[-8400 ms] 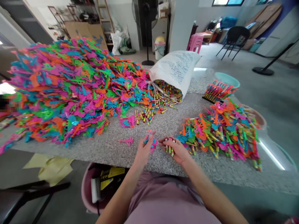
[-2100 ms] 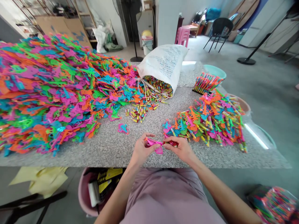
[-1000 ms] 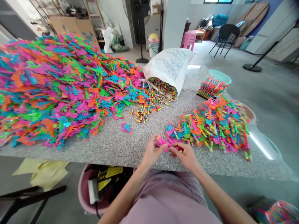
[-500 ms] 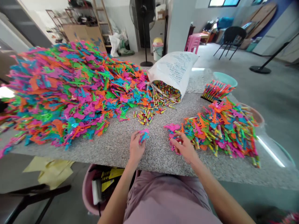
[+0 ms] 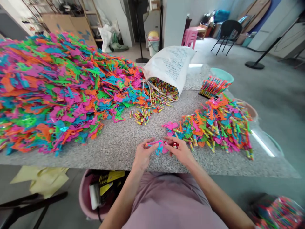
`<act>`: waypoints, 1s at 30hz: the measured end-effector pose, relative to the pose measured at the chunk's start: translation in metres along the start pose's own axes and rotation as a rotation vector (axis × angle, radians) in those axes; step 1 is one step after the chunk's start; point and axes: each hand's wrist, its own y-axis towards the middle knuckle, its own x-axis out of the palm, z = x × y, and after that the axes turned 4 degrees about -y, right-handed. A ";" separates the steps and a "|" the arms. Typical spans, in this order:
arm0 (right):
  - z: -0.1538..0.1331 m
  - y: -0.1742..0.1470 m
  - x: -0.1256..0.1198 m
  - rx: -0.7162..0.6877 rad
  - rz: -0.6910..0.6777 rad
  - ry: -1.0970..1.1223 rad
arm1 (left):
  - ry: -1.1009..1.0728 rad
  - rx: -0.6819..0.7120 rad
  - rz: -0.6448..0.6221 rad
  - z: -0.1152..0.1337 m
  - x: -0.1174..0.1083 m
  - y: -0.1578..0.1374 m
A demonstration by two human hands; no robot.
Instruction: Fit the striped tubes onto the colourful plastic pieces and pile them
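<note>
Close to the table's near edge, my left hand [image 5: 143, 155] pinches small pink and blue plastic pieces [image 5: 160, 147]. My right hand [image 5: 181, 152] meets it from the other side, fingers closed around a small red tube [image 5: 175, 145] with pink plastic at the fingertips. The exact shapes between the fingers are too small to make out. To the right lies a heap of plastic pieces joined to striped tubes [image 5: 214, 127]. A few loose striped tubes [image 5: 142, 115] are scattered ahead of my hands, before the mouth of a white sack [image 5: 170, 65].
A large mound of coloured plastic pieces [image 5: 66, 86] covers the left of the speckled stone table [image 5: 119, 149]. A black rack of upright tubes [image 5: 213, 87] stands at the back right, near a green basin [image 5: 222, 75]. Below the table is a pink bin [image 5: 83, 197].
My right hand has left the edge of the right-hand heap and come in to my left hand. The pieces in both hands now meet. The view has shifted somewhat to the right.
</note>
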 end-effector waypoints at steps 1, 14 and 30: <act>-0.001 -0.002 0.000 -0.012 0.018 -0.008 | -0.035 -0.025 -0.020 0.000 0.002 0.000; -0.005 -0.009 -0.005 -0.132 0.010 -0.326 | 0.183 0.088 -0.111 0.007 0.002 -0.007; 0.007 -0.004 -0.026 -0.119 -0.071 -0.532 | 0.528 0.166 -0.357 0.004 -0.006 0.028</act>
